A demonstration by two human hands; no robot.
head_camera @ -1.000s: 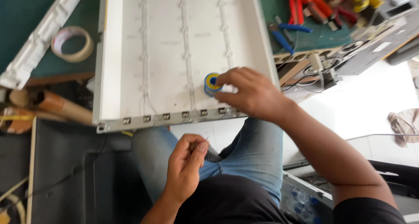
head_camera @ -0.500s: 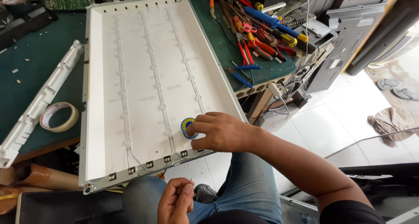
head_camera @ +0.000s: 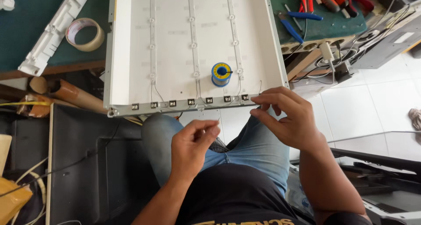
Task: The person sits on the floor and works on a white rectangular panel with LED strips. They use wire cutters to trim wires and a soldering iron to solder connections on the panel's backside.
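Two bare hands over a lap in blue jeans [head_camera: 245, 150], nearest the camera. Left hand [head_camera: 193, 144] curled, thumb and forefinger pressed together on the end of a thin wire [head_camera: 218, 121], barely visible. Right hand [head_camera: 289, 117] loosely spread, fingertips [head_camera: 263, 101] just beside the near edge of the panel; whether pinching the same wire, cannot tell.

Next out: large white backlight panel [head_camera: 127, 54] lying flat on the bench, near rim overhanging the knees, row of small dark clips [head_camera: 190, 102] along that rim. Three LED strips [head_camera: 191, 36] running lengthwise away from the camera.

On the panel, near the rim: blue-and-yellow solder spool [head_camera: 221, 74], upright on its flange, between the middle and right strips, well within reach of the right hand. Fine strand apparently trailing from it toward the hands.

Further left: roll of tape [head_camera: 84, 34] and a white plastic rail [head_camera: 55, 32] on green bench mat [head_camera: 26, 23]. Further right: pliers and screwdrivers [head_camera: 324, 1], cables [head_camera: 333, 58].

Risks, as judged: strand slipping from the pinch, being so thin; a pull tipping or rolling the spool across the strips and off the overhanging rim; a knee bumping the unsupported edge and shifting the panel.
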